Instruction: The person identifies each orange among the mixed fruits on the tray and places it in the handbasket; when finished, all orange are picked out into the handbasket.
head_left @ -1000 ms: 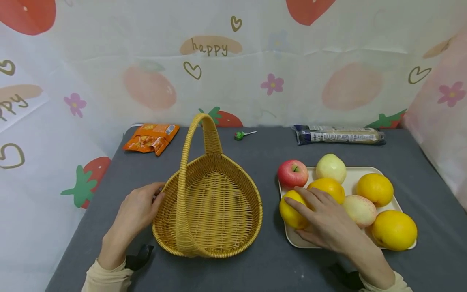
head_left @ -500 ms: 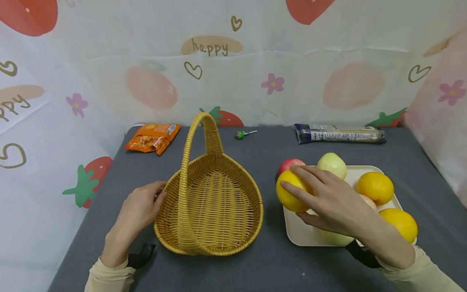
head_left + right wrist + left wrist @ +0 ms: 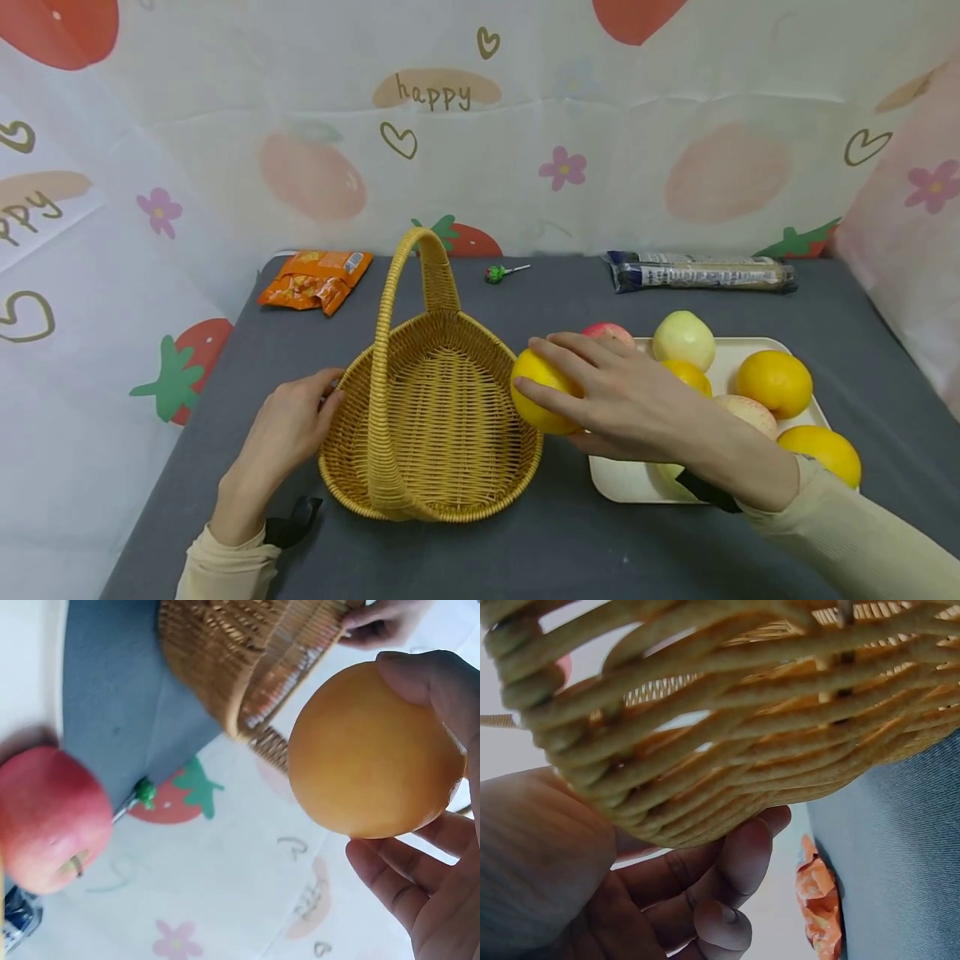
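Note:
My right hand [image 3: 626, 400] grips a round yellow-orange fruit, an orange by its look [image 3: 542, 396], at the right rim of the wicker basket [image 3: 450, 433]. In the right wrist view the thumb and fingers curl round the orange [image 3: 367, 750] from one side. On the basket's left side, my left hand [image 3: 296, 421] holds the rim; the left wrist view has its fingertips [image 3: 746, 855] curled up against the weave. No fruit lies inside the basket. Behind the right hand, a cream tray [image 3: 618, 483] carries more oranges [image 3: 774, 384], a pale green fruit [image 3: 683, 340] and a pinkish pale fruit [image 3: 750, 413], partly covered.
A red apple [image 3: 52, 817] sits by the tray's far left corner. Along the table's back lie an orange snack bag [image 3: 317, 281], a lollipop [image 3: 497, 272] and a long clear-and-blue packet [image 3: 701, 273]. The basket's tall handle [image 3: 384, 350] arches over its left half.
My right hand has lifted the orange off the tray and carried it left to the basket's rim. The left hand has stayed at the basket.

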The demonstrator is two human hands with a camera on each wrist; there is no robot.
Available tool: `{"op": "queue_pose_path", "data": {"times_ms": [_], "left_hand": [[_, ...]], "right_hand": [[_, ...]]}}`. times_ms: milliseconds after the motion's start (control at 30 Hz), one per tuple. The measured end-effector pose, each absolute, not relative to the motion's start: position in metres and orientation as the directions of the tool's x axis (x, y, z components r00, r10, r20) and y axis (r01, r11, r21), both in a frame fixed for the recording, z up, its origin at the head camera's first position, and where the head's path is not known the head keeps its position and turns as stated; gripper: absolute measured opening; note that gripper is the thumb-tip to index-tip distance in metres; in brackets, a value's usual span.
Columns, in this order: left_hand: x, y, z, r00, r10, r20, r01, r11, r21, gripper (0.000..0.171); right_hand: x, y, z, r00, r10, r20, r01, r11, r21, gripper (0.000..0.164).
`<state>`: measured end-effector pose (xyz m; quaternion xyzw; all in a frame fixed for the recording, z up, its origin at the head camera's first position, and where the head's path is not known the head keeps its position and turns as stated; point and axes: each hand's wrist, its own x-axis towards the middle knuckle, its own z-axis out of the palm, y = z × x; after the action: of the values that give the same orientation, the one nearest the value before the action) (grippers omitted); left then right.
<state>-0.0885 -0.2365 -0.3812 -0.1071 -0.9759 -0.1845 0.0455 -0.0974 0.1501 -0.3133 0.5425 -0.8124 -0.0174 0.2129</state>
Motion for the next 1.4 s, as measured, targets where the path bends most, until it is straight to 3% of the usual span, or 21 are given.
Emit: {"op": "queue_pose_path", "data": {"times_ms": [567,900,1400], "left_hand": [[-0.087,-0.234,-0.381,-0.975,0.187,0.117,0.217,0.91,0.354,0.028],[-0.088,-0.234,-0.378,-0.975,0.191,0.113,0.218,0.915,0.34,0.028],[-0.087,-0.235,-0.382,-0.97,0.206,0.13,0.239,0.911,0.337,0.027]], "right_hand": [[-0.101,0.097,-0.327,-0.261,-0.951,0.167,-0.907,0.301,0.294,0.063],[-0.108,0.078,-0.339,-0.24,-0.971,0.017,-0.929,0.235,0.286,0.068],[-0.106,0.069,-0.353,-0.264,-0.964,-0.037,-0.915,0.239,0.325,0.062]]}}
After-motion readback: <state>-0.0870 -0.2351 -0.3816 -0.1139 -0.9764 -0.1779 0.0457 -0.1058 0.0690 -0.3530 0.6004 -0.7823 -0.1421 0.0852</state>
